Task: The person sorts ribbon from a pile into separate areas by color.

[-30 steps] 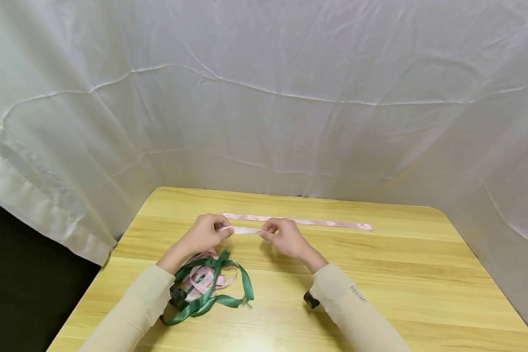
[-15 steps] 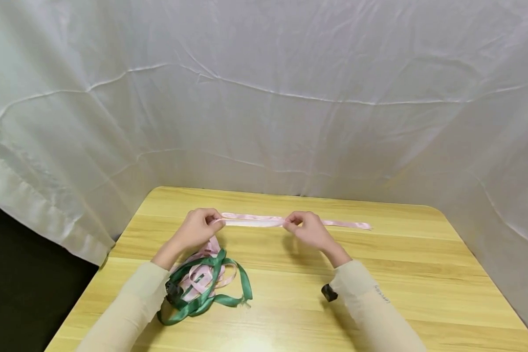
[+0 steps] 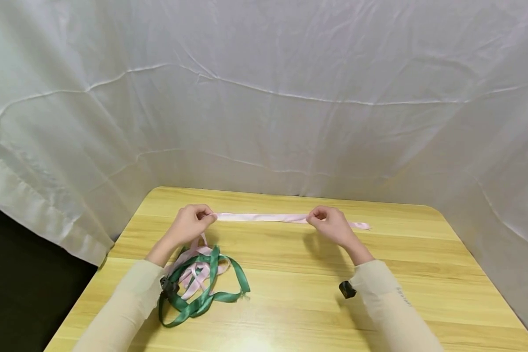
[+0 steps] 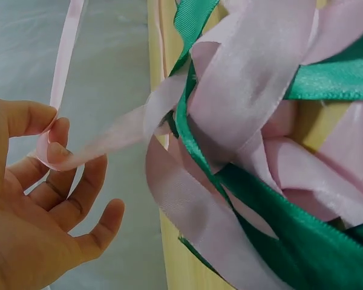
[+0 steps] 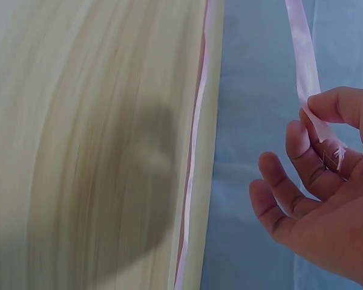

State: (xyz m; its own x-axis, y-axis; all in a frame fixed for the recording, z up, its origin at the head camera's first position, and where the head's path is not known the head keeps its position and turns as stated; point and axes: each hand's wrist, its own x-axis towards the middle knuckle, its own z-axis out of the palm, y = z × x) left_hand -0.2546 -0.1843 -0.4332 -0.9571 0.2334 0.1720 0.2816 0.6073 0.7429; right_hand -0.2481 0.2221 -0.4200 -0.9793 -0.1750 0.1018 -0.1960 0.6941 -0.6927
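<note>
We're holding pink ribbon left-to-right!
Left hand and right hand are pinching it, near-parallel with the flat strip, right hand's fingers nearer its visible end.

Shows a light yellow wood-grain table with rounded far corners, its grain running from side to side. Carries, left of its middle, glossy green ribbon and pink ribbon, tangled over and under each other in loose loops and twists. Bears also, close to the far edge and roughly parallel to it, a narrow pink strip, nearly straight, partly hidden in the head view.
</note>
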